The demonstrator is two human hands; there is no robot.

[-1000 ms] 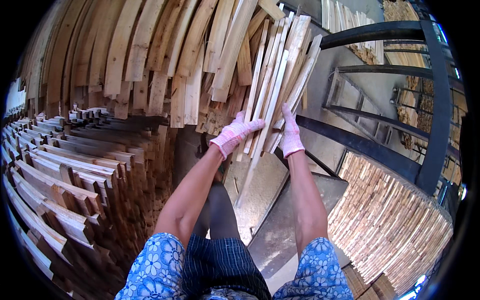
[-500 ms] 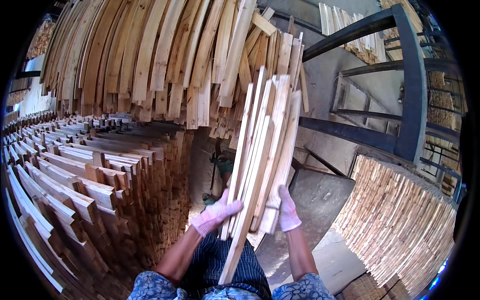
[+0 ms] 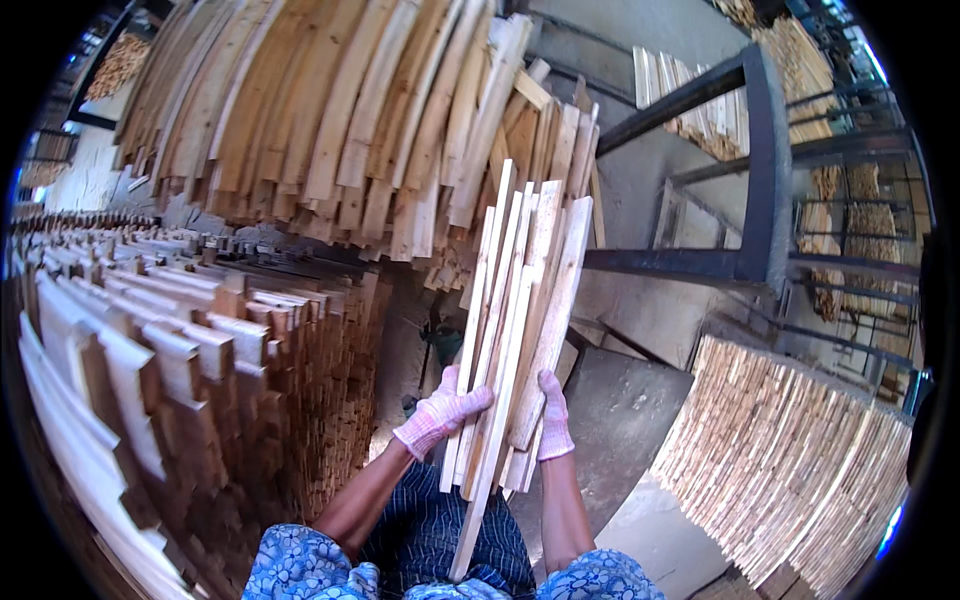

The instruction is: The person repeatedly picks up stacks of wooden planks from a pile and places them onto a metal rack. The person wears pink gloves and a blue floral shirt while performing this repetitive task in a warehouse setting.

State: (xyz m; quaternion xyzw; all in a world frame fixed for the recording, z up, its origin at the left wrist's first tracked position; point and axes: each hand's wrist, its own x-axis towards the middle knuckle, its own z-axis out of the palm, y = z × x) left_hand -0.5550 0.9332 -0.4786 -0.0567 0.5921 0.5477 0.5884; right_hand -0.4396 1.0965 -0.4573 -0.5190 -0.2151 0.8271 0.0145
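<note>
A loose bundle of narrow wooden slats (image 3: 515,300) stands out lengthwise in front of me, squeezed between my two gloved hands. My left hand (image 3: 443,410), in a pale pink knit glove, grips the bundle's left side with the thumb across the front. On the right side, my right hand (image 3: 555,418) presses against the slats, its fingers mostly hidden behind them. The slat ends are uneven. One slat (image 3: 478,520) reaches lower than the others, down over my dark striped apron.
A big pile of long boards (image 3: 330,110) lies ahead. Tall stacks of spaced lumber (image 3: 200,360) fill the left. To the right stand a dark metal frame (image 3: 765,170), a grey metal plate (image 3: 630,410) and a tight block of stacked slats (image 3: 790,450).
The bundle has drawn slightly closer together and is more upright. My right hand has shifted a little left, while the surroundings have moved somewhat in view.
</note>
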